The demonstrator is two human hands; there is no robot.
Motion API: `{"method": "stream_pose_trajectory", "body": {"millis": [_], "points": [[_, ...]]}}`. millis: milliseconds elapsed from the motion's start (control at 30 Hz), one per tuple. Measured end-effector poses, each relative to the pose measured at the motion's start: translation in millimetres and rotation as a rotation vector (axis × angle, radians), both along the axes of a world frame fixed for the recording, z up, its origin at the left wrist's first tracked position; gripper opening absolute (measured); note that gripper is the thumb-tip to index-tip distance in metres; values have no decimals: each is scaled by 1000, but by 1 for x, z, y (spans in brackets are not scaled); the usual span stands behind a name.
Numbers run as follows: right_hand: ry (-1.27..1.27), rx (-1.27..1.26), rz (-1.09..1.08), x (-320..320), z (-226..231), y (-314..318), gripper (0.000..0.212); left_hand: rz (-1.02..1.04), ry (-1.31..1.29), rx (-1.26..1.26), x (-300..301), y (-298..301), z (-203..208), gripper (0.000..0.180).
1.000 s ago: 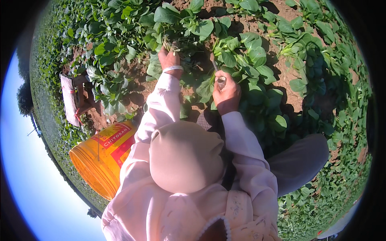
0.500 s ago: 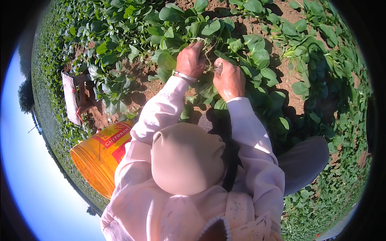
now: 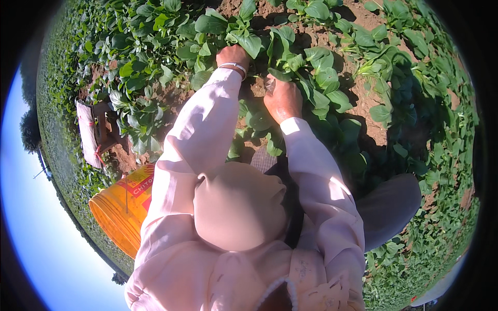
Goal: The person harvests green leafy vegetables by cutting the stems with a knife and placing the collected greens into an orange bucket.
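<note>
My left hand (image 3: 233, 56), with a pale band at the wrist, reaches in among the broad green leaves of a leafy vegetable plant (image 3: 248, 41). Leaves cover its fingers, so their grip is hidden. Closer to me and to the right, my right hand (image 3: 284, 99) is closed, thumb side up. A small greyish, shiny thing (image 3: 270, 85) shows at its thumb; I cannot make out what it is. Just beyond the right hand stand more leafy plants (image 3: 324, 75), with brown soil (image 3: 257, 87) between the two hands.
An orange bucket (image 3: 116, 215) lies tilted at my left. Beyond it stands a small low stool (image 3: 89, 133) with a pale covered top. Rows of leafy greens (image 3: 384, 62) with strips of bare soil run along the right. My knee (image 3: 391, 210) sticks out at the right.
My left hand has moved forward and left, under the leaves. Thin pale stems at its fingers are out of sight now. The right hand has shifted slightly left and nearer, still closed.
</note>
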State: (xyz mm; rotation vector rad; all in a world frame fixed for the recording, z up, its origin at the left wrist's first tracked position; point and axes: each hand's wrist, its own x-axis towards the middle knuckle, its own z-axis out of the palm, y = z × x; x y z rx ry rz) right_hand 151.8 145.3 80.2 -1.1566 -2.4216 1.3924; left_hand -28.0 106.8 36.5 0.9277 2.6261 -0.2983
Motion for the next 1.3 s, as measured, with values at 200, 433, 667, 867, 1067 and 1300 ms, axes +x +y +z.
{"method": "stream_pose_trajectory", "body": {"millis": [200,433,667,867,1067,1300], "points": [[252,-200,-177,29,-8,15,7,61,-173,480,-10,-43,24,34],[348,-289,-269,44,-20,15,9,777,-1168,1540,25,-69,62,18],[336,-325,-298,52,-29,26,8,645,-1709,1678,43,-69,74,29],[354,-335,-300,47,-31,26,8,541,-1573,1640,51,-54,124,37],[365,-403,-296,44,-31,23,9,474,-1852,1529,46,-58,74,37],[326,-267,-261,50,-20,29,11,311,-769,1252,39,24,40,32]]}}
